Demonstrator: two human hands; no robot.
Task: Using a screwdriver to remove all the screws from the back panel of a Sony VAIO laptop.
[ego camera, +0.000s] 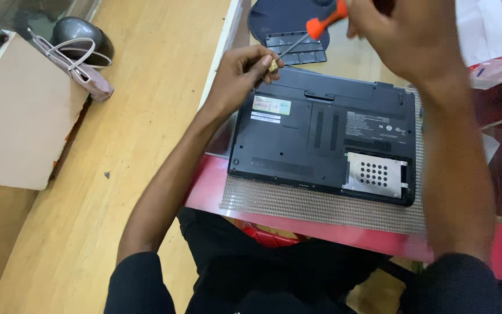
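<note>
Near the frame's top centre, the right hand (413, 35) is gripping a screwdriver (312, 32) while the left hand (242, 72) is pinching its tip at the laptop (321, 139); a slip could scratch the casing.

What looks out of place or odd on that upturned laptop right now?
One bay on the laptop is uncovered: its metal drive caddy shows at the near right corner. A loose black cover panel lies beyond the laptop. The left hand steadies the tip of the orange-handled screwdriver, held by the right hand. Nothing looks spilled or broken.
</note>
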